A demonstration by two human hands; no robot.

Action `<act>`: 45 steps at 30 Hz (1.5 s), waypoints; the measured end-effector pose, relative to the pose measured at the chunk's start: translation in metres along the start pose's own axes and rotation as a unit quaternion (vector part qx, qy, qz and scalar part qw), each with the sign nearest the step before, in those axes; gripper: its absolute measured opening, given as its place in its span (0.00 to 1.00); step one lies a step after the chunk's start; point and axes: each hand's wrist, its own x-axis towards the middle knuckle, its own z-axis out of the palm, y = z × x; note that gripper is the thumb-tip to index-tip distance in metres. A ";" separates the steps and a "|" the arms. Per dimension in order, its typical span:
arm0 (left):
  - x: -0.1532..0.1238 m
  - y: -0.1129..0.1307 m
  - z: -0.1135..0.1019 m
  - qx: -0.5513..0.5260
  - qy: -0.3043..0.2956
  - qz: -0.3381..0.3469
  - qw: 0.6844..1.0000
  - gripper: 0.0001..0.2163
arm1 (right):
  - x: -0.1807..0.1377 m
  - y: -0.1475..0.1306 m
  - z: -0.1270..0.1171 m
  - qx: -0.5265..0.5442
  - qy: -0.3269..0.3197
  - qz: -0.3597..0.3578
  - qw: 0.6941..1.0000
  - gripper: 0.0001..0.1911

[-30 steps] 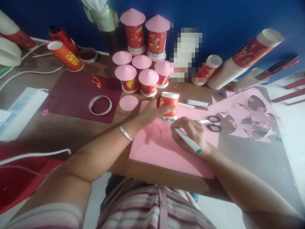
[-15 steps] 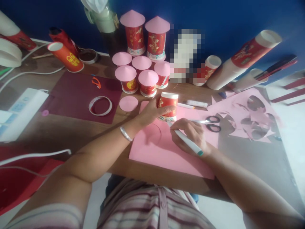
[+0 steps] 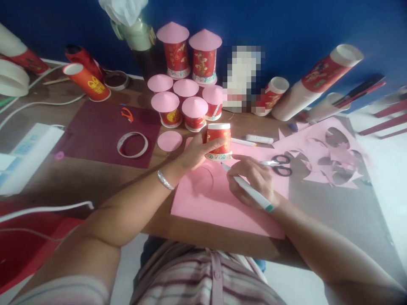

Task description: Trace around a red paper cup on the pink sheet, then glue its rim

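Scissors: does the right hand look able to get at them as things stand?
Probably yes: the scissors lie close beside the right hand, nothing seen lying on them, though its grip is on a marker.

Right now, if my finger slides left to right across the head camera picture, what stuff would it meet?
Orange tube → white ring → pink paper circle → red cup → white marker → black-handled scissors → cut-up pink sheet.
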 end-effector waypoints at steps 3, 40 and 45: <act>0.000 0.000 -0.001 -0.025 0.001 0.004 1.000 0.17 | -0.002 0.000 0.002 0.012 0.006 0.011 1.000 0.15; -0.002 0.000 -0.001 -0.027 0.007 -0.017 0.999 0.17 | -0.003 0.001 0.000 0.004 -0.020 0.059 0.998 0.08; -0.002 0.001 0.000 -0.024 0.008 -0.014 1.000 0.18 | -0.002 0.001 -0.001 -0.005 -0.029 0.058 0.998 0.07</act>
